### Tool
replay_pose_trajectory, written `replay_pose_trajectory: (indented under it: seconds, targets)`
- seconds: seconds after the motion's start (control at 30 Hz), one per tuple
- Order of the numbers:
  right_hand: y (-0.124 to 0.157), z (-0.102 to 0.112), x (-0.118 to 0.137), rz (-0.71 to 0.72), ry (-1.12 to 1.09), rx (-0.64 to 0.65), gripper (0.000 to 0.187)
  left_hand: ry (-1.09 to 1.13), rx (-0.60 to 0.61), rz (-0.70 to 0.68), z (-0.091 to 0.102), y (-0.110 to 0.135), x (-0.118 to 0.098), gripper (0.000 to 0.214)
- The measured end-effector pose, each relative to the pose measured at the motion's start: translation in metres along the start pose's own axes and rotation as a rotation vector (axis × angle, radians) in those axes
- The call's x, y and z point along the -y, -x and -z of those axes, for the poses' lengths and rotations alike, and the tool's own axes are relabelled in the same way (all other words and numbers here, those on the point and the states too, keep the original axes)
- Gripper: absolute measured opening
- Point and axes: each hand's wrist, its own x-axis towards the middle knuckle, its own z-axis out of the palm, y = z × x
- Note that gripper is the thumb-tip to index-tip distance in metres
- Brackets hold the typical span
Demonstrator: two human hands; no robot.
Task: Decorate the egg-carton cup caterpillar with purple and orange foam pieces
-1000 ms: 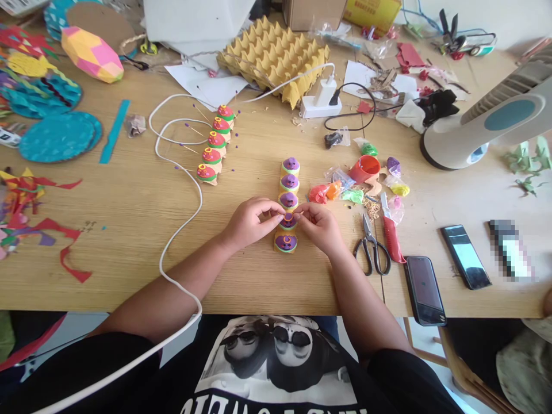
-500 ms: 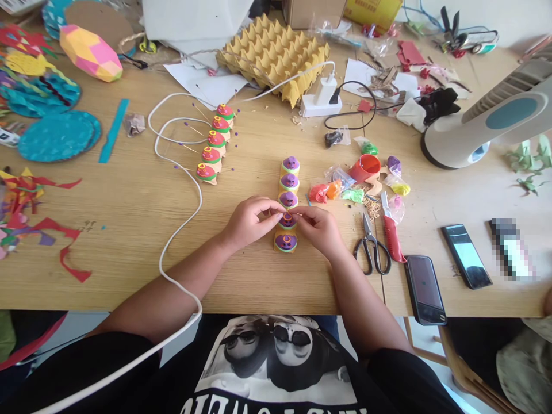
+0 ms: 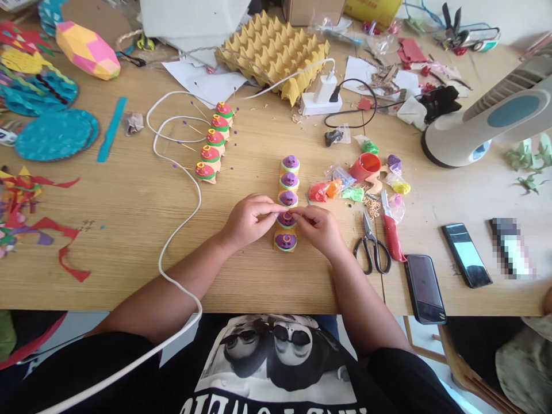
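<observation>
A row of purple-topped craft cups (image 3: 288,184) with green and yellow rims lies on the wooden table (image 3: 129,230), running away from me. My left hand (image 3: 248,218) and my right hand (image 3: 319,227) meet over the fourth cup, fingertips pinched together on a small piece above it that is too small to name. The nearest cup (image 3: 285,241) sits just below my fingers. A second row of red-topped cups (image 3: 213,141) with pins stuck in it lies to the left.
Scissors (image 3: 371,247) and a red knife (image 3: 390,230) lie right of my hands, with bags of coloured clay (image 3: 336,187) and a red cup (image 3: 365,167). Two phones (image 3: 425,287), a white fan (image 3: 483,123), a yellow egg tray (image 3: 271,52) and a white cable (image 3: 181,230) surround the work.
My fingertips have closed in together over the fourth cup. Little else has moved.
</observation>
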Motion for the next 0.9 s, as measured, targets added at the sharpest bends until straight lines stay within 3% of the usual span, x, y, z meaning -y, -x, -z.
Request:
replay_pose_trajectory:
  seconds: [0.43, 0.9]
  targets:
    - [0.0012, -0.0005, 0.0019, -0.051, -0.015, -0.012, 0.026, -0.013, -0.013, 0.050, -0.0001, 0.0008, -0.0012, 0.020]
    - [0.0033, -0.0017, -0.0003, 0.071, 0.059, -0.030, 0.023, -0.031, -0.018, 0.013, -0.0013, 0.0008, -0.0015, 0.019]
